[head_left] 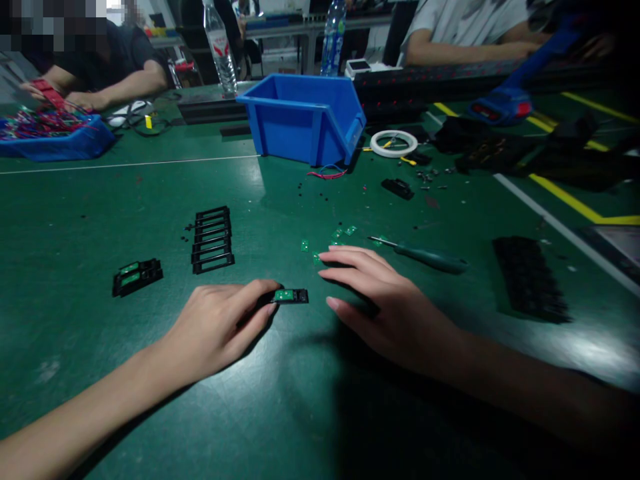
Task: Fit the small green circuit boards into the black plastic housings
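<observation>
My left hand (225,320) pinches the left end of a small black plastic housing (301,296), in which a green circuit board (285,295) lies. To the right, my right hand (375,293) is held over the table with its fingers apart and nothing visible between them. Several loose small green circuit boards (305,246) lie just beyond its fingertips. A screwdriver (430,259) with a dark green handle rests behind that hand, its tip pointing left. Two more black housings with green boards (137,277) sit side by side on the left.
Black ladder-like frames (213,240) lie left of centre, and a block of black parts (530,279) at right. Behind stand a blue bin (295,127), a tape roll (393,143), loose screws (433,175), a cordless power tool (515,100) and a wire tray (60,143). Two people sit opposite.
</observation>
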`<state>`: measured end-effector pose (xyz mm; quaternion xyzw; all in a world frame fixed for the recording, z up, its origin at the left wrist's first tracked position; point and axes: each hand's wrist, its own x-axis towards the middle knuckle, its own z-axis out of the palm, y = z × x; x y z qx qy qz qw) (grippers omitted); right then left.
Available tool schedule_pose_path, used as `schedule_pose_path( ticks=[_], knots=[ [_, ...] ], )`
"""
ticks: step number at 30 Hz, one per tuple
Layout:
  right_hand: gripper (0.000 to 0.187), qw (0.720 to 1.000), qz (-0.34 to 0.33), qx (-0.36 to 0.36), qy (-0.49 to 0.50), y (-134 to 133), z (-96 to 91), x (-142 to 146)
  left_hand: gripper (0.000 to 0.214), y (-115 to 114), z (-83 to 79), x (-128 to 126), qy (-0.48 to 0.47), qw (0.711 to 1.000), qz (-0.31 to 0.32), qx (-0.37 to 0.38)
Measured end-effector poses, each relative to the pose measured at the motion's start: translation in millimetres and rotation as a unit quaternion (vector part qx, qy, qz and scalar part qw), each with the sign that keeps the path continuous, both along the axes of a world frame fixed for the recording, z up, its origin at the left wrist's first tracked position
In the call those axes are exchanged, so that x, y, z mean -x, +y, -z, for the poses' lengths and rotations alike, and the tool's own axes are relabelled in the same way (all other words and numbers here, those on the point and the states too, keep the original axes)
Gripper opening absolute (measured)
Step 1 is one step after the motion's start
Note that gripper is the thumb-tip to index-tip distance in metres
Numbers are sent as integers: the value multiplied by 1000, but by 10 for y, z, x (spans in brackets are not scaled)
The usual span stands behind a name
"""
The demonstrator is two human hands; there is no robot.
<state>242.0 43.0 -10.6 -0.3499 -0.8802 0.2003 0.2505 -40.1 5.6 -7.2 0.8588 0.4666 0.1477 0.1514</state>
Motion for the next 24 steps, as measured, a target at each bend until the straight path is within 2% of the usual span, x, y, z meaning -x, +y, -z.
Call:
schedule_pose_path(
  ticks=[4, 7, 11, 14, 24],
  knots=[
    [41, 999, -23, -4, -29, 1, 32, -2, 29, 5, -6, -8, 1, 1000, 1, 5],
    [43, 999, -44, 13, -15, -1, 22, -14, 28, 5, -1, -10, -1, 1000, -1, 3],
    [43, 992, -116, 34, 23, -14, 0, -34, 26, -2, -2, -3, -2, 1000, -1, 0],
    [41, 985, -168, 33, 7, -21, -2, -38, 26, -3, -12, 0, -2, 1000, 4, 0],
    [41, 986, -159, 41, 17, -15, 8, -10, 26, 8, -11, -17, 2, 1000, 6, 3]
  ],
)
